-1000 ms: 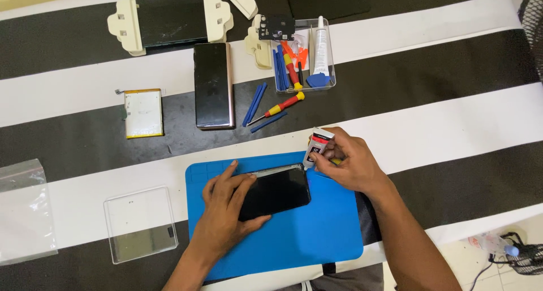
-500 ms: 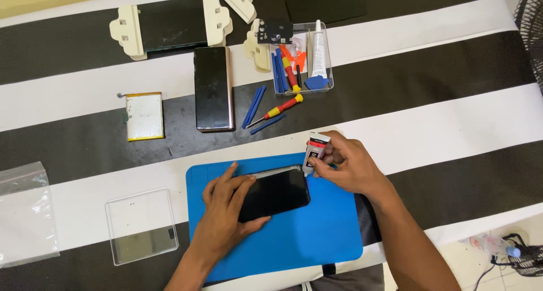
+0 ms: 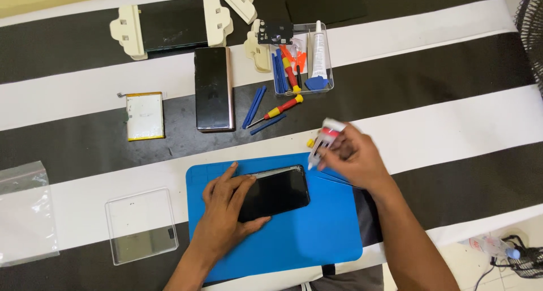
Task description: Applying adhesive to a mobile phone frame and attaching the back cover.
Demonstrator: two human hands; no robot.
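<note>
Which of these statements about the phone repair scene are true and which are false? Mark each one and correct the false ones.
1. The left hand rests on the dark phone. True.
2. The phone lies on a red mat. False: the mat is blue.
3. The right hand holds a small glue tube near the phone's upper right corner. True.
4. The red and yellow screwdriver is in the left hand. False: it lies on the striped cloth.
5. The flat battery sits on the mat. False: it lies on the cloth, left of a second phone.
</note>
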